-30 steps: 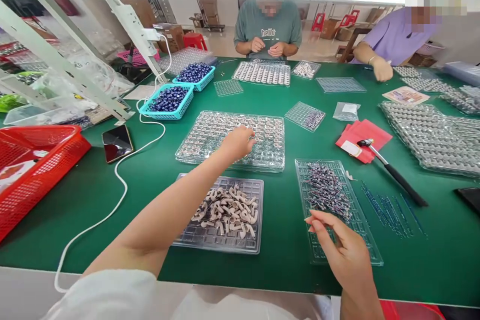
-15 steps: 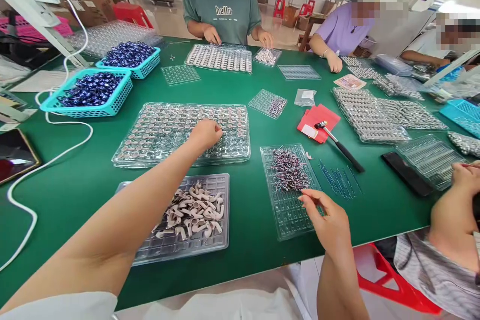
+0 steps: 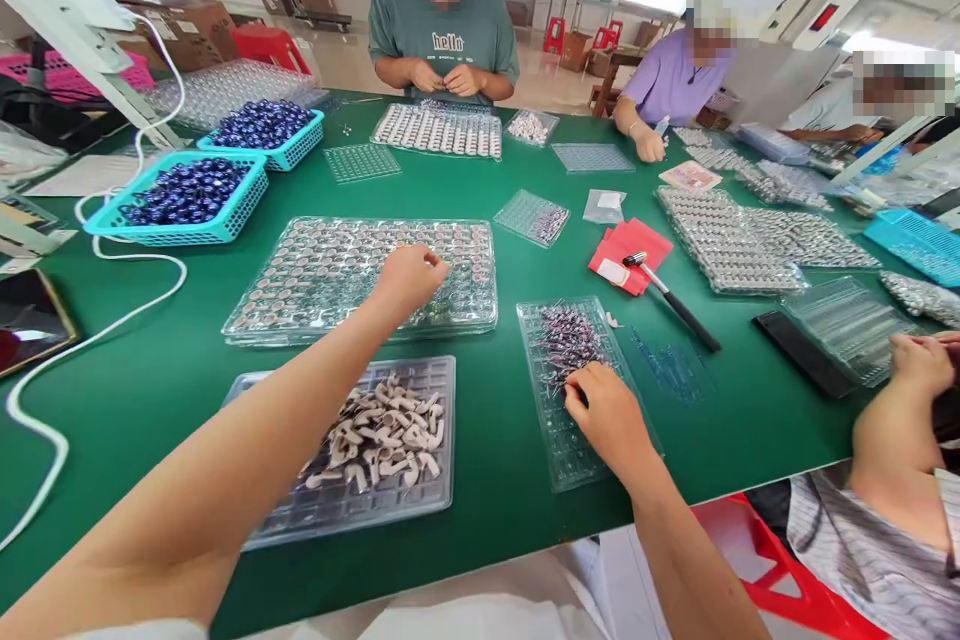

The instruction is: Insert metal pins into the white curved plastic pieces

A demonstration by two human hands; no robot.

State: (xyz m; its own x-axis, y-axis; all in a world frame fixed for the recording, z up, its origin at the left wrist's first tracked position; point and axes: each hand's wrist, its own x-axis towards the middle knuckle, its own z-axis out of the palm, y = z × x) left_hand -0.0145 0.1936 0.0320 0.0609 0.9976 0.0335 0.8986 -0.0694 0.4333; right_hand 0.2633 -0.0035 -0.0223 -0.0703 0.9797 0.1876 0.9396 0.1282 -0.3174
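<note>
- Far out to the left of the fingers, a turquoise basket (image 3: pixel 180 232) of dark blue beads sits by a white cable (image 3: pixel 135 265); nobody is touching either.
- Next comes the big clear tray (image 3: pixel 238 328). Its pockets look filled with round pieces almost edge to edge, so that part appears largely done.
- The left hand (image 3: pixel 409 280) hovers over the tray's right half with its fingers curled in and thumb and forefinger tip pinched together. Whether a piece sits in that pinch is too small to tell.
- Just below that forearm lies the grey tray (image 3: pixel 285 520), with a loose heap of curved beige pieces (image 3: pixel 382 435) well short of the fingertips. It is a fair pile, so plenty seems left to place.
- Over to the right hand (image 3: pixel 607 415): palm down, fingers bent into the near edge of the purple pins (image 3: pixel 566 335). What they grip, if anything, is hidden under the knuckles.
- Those pins crowd the far half of the narrow clear tray (image 3: pixel 577 465); the half nearer the wrist shows bare pockets.
- Beyond the right fingertips, a black-handled hammer (image 3: pixel 671 298) lies apart and unused.
</note>
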